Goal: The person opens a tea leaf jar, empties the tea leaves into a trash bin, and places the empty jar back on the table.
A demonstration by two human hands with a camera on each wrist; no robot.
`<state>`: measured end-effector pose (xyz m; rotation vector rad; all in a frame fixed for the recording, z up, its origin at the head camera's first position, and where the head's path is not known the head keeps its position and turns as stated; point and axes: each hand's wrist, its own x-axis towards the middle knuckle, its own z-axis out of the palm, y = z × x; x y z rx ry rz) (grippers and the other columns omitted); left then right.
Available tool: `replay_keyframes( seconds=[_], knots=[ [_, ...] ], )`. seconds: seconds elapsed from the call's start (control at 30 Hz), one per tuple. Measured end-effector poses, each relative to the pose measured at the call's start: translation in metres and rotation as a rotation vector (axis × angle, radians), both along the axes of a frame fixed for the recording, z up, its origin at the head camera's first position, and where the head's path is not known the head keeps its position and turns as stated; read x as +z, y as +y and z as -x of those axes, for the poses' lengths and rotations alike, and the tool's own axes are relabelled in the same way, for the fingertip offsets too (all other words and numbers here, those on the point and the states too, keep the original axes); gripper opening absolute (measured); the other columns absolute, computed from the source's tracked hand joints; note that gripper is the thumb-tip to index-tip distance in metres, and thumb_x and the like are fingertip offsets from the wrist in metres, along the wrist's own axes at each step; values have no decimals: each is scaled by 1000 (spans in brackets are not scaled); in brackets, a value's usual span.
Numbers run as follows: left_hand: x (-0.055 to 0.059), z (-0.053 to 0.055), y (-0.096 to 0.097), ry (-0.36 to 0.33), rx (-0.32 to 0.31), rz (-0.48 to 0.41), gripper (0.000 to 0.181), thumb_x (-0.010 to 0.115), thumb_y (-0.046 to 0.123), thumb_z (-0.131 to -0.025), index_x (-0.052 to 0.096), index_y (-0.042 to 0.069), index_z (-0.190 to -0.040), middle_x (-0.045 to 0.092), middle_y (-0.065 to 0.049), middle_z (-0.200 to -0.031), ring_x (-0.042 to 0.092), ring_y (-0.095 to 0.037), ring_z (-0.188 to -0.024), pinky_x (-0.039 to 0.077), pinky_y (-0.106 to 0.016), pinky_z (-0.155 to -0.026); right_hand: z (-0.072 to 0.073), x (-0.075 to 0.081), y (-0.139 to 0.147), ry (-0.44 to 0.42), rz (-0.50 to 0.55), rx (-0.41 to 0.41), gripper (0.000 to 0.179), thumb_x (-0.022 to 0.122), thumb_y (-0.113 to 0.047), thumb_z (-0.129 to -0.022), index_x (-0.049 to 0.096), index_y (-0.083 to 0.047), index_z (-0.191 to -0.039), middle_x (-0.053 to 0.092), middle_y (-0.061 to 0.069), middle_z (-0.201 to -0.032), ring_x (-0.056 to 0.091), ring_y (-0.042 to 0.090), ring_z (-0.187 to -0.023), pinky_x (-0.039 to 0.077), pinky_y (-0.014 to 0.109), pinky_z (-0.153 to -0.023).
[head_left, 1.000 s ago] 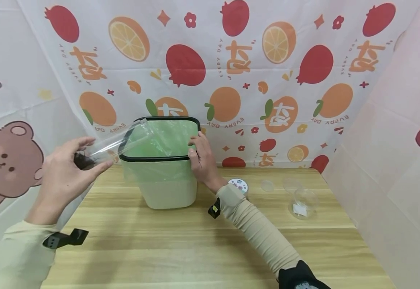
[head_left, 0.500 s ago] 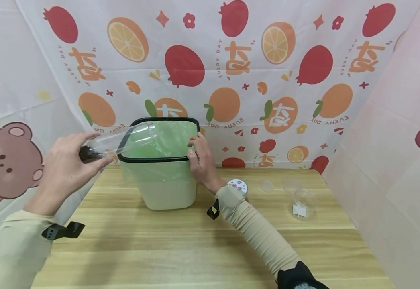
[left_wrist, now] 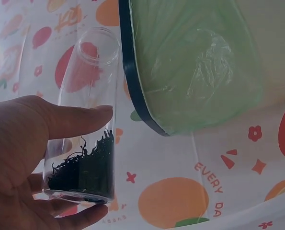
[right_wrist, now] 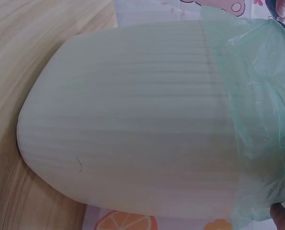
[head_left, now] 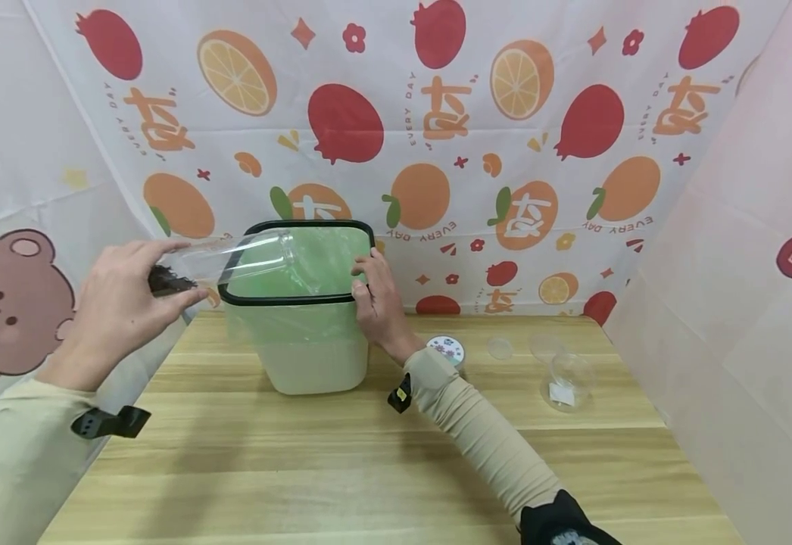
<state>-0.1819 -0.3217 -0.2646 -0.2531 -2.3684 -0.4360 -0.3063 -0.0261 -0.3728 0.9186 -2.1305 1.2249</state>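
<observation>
My left hand point(head_left: 120, 303) grips the closed end of a clear cylindrical jar point(head_left: 239, 257), thumb along one side and fingers round the other. Dark, thin, curly shreds point(left_wrist: 87, 167) like dried tea leaves lie heaped at that end, while the rest of the jar is see-through. It leans nearly level, its far end over the mouth of a cream trash bin point(head_left: 317, 367). A green plastic bag point(head_left: 294, 322) lines the bin, folded outside beneath a black rim ring point(head_left: 287, 300). At the bin's right rim, my right hand point(head_left: 384, 306) holds on with bent fingers.
Right of the bin, behind my right wrist, stands a round tin point(head_left: 447, 348) with a flowered lid. Farther right are a small clear disc point(head_left: 500, 348) and a clear round container point(head_left: 576, 371) with a white label. A fruit-print cloth point(head_left: 396, 98) hangs behind.
My left hand has raised the jar's closed end, and the far end has moved lower and right over the bin, leaving it closer to level. My right hand stays at the rim.
</observation>
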Motion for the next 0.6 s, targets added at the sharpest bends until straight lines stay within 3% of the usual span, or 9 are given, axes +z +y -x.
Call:
replay_keyframes(
  seconds=[0.33,0.6],
  knots=[
    [8,3,-7,-16,-13,52,66,92,11,-66,65,4,-126,68,-31,-107,54,-47,-101,35,-59,-95,-2,-2,1,-26,23,5,39,27,-22,-98,54,-3,-117,53,16,-142,25,34,-156,20,47,-130],
    [17,7,-4,-57,-21,84,64,90,8,-70,63,1,-128,65,-33,-115,54,-48,-107,33,-58,-97,-3,0,0,-16,24,9,38,27,-22,-98,55,-3,-117,54,15,-141,26,32,-156,20,45,-130]
  ],
)
